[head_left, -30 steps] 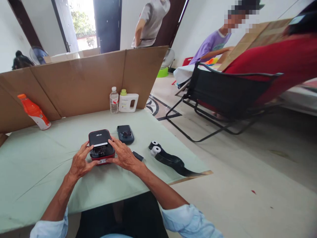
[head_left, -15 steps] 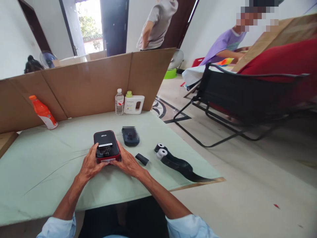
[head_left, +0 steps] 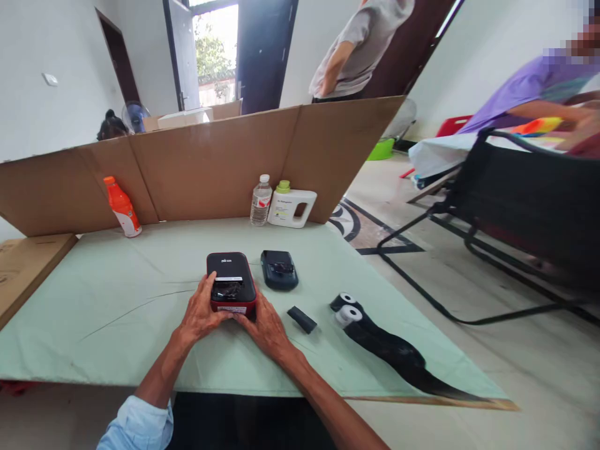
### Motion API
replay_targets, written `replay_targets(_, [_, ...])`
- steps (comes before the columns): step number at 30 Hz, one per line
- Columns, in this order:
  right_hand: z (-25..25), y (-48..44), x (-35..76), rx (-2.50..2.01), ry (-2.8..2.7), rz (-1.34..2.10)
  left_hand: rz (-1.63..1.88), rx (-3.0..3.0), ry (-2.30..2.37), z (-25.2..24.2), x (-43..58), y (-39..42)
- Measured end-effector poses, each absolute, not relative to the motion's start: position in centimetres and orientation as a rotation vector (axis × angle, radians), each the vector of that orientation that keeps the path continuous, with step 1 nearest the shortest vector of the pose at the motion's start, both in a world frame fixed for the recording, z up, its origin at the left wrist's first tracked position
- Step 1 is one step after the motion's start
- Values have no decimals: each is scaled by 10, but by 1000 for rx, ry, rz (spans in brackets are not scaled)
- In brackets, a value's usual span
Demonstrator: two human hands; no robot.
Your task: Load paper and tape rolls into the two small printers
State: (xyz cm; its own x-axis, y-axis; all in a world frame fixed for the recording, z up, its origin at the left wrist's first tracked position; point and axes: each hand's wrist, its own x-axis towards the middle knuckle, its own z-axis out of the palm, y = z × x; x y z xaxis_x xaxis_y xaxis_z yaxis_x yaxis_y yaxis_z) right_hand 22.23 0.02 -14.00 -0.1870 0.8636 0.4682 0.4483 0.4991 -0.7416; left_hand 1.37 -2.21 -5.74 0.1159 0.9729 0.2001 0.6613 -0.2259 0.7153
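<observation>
A black box-shaped device with a red lower rim, which looks like a small label printer (head_left: 230,265), rests on the green tablecloth in front of me. My left hand (head_left: 199,312) closes on its left side, fingers along the edge and thumb at the near face. My right hand (head_left: 268,328) grips the opposite side, mostly hiding that edge, with its thumb close to the left one. Right of the printer lies a smaller dark blue device (head_left: 280,278). Nearer to my right wrist is a small black rectangular piece (head_left: 302,319). Black ribbon (head_left: 398,353) trails from white-cored rolls (head_left: 347,314) further right.
A cardboard panel (head_left: 215,169) borders the table's far side. Before it stand an orange bottle (head_left: 122,209), a clear water bottle (head_left: 261,201) and a white jug (head_left: 285,209). A cardboard box (head_left: 32,269) lies at left; a black folding chair (head_left: 529,219) stands right. Other people are beyond.
My view has swung left, so everything appears shifted to the right. Both hands keep holding the printer, which stays in place on the table.
</observation>
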Motion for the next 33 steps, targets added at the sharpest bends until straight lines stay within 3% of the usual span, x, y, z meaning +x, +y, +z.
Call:
replay_targets(20, [-139,-4,222,-1146,-1824,588,877,1918,1556,-64,13,-29])
replay_targets(33, [-120,33,121,-936,-1920,682,972,1857,1696,-25,-83,-23])
